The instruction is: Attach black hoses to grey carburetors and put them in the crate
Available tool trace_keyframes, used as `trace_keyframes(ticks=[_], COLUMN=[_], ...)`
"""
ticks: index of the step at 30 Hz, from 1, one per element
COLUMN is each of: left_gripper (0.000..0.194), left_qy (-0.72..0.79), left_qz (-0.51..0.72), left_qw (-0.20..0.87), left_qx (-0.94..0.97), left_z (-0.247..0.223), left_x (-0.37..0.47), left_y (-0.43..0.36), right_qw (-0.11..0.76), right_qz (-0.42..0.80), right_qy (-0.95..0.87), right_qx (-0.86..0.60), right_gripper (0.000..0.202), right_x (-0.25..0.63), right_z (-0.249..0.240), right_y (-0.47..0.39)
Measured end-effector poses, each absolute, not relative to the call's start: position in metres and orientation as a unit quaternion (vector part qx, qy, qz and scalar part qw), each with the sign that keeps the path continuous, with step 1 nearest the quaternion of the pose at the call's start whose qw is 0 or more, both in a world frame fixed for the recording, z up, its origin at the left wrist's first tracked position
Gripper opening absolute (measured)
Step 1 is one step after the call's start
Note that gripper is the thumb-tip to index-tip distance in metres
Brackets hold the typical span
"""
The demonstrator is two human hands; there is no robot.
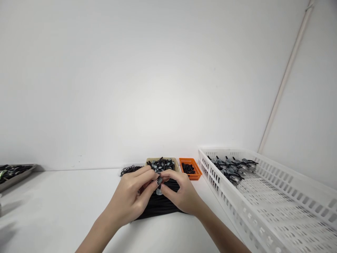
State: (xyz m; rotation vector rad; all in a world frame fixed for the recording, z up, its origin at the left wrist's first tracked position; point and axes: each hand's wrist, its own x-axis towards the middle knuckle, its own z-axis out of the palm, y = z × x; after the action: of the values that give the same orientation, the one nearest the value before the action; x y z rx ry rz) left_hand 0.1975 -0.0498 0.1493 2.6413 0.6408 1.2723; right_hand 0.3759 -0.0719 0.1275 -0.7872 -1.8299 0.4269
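In the head view my left hand (134,195) and my right hand (180,193) meet above the table, their fingertips pinched together. Between them is a small grey and black part (159,181), mostly covered by the fingers, so its exact kind does not show. Both hands appear to grip it. A pale, clear-looking bit (158,192) shows just under it; whether it is joined to the part I cannot tell. Below the hands lies a bundle of black cords (160,205). Just behind them stands a cream basket (177,164) filled with small black and grey parts.
An orange basket (199,173) holds small black pieces. At right, a large white perforated crate (223,196) contains several black and grey assembled items (230,172). Thin black loops (129,170) lie left of the cream basket. A metal tray (28,170) sits far left, against the wall.
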Motion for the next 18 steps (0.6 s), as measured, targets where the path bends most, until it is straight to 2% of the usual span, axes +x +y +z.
trace_keyframes(ticks=[7, 12, 18], left_gripper=[0.018, 0.015, 0.023], left_qy=[0.207, 0.21, 0.298], left_qz=[0.404, 0.357, 0.326], left_qw=[0.038, -0.019, 0.016], left_qx=[0.89, 0.91, 0.897], left_z=[0.15, 0.16, 0.182], left_x=[0.195, 0.187, 0.154], left_y=[-0.048, -0.058, -0.073], right_qw=[0.491, 0.492, 0.481], right_qz=[0.189, 0.15, 0.104], right_qy=[-0.774, -0.779, -0.759], right_qx=[-0.351, -0.358, -0.427], right_gripper=[0.015, 0.014, 0.015], right_x=[0.377, 0.382, 0.409], right_z=[0.129, 0.132, 0.132], right_y=[-0.072, -0.083, -0.102])
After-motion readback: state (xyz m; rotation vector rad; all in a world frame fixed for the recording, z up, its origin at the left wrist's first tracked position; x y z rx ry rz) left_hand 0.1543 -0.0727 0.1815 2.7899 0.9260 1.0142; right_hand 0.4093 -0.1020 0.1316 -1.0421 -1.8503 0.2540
